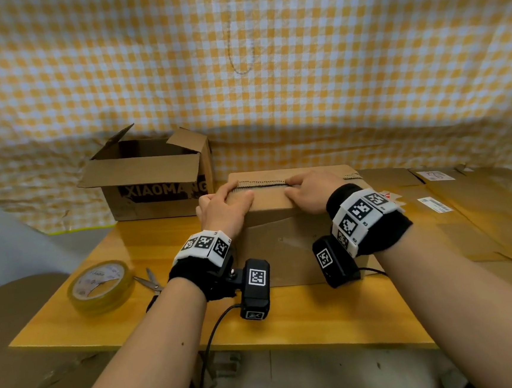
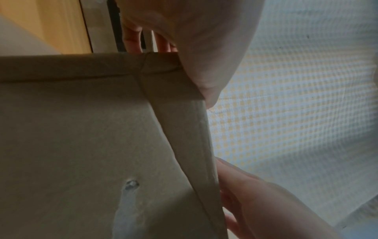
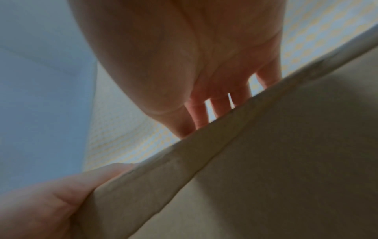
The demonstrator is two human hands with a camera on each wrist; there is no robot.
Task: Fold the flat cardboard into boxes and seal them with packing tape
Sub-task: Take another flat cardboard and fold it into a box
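A brown cardboard box stands on the wooden table in front of me, its top flaps folded down to a seam along the middle. My left hand holds the box's top left corner, fingers curved over the side edge and thumb lying on the near flap. My right hand rests on the top to the right, fingers pressing the flaps near the seam. In the left wrist view my left hand wraps the box corner. The right wrist view shows my right fingers reaching over the box edge.
A roll of clear packing tape and scissors lie at the left of the table. An open printed box stands at the back left. Flat cardboard sheets are stacked at the right. Checked cloth hangs behind.
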